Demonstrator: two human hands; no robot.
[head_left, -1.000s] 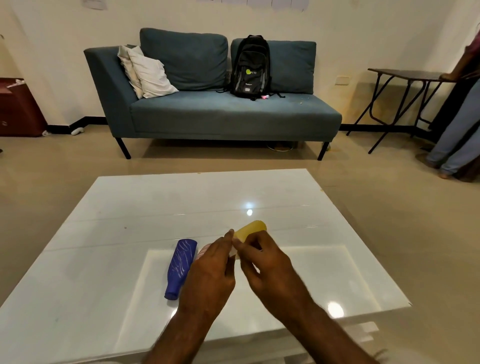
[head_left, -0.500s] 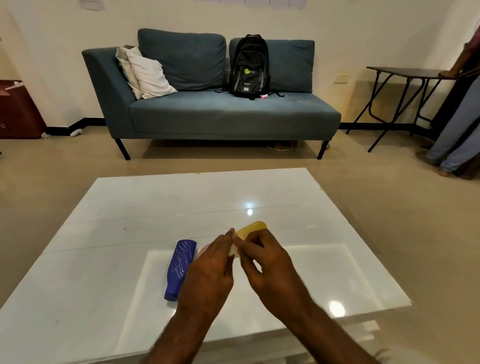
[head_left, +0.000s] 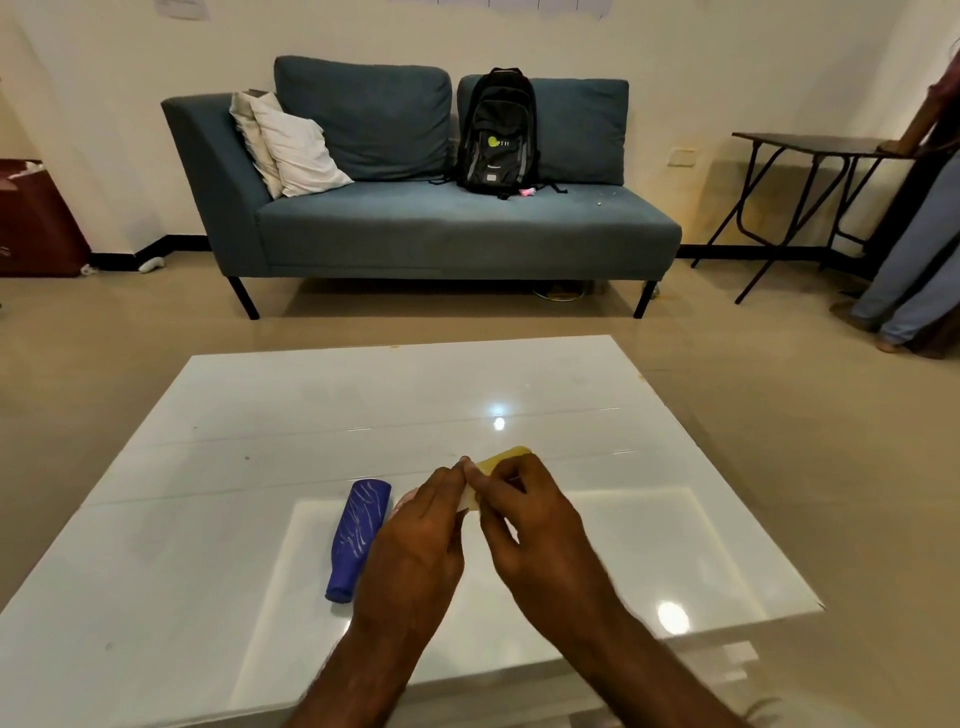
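Two hands meet over the near half of the white table (head_left: 260, 415), your fingertips touching each other. Your left hand (head_left: 415, 540) pinches the near end of the yellow balloon (head_left: 501, 460) with curled fingers. Your right hand (head_left: 530, 525) pinches the same end from the 3 o'clock side, thumb and forefinger closed on it, the other fingers curled beneath. The yellow balloon is limp and flat. Its free end points toward 1 o'clock, past your fingertips. Whether it touches the table cannot be told.

The blue balloon (head_left: 358, 535), streaked with white, lies flat on the table at 9 o'clock of your left hand, just beside it, with its narrow neck toward you. A pink sliver (head_left: 402, 503) shows between the two, mostly hidden by your left hand.

At 12 o'clock, beyond the table, stands a blue sofa (head_left: 441, 228) carrying a black backpack (head_left: 498, 135) and pale pillows (head_left: 296, 145). At 2 o'clock a second person (head_left: 914, 260) stands at the picture's edge.
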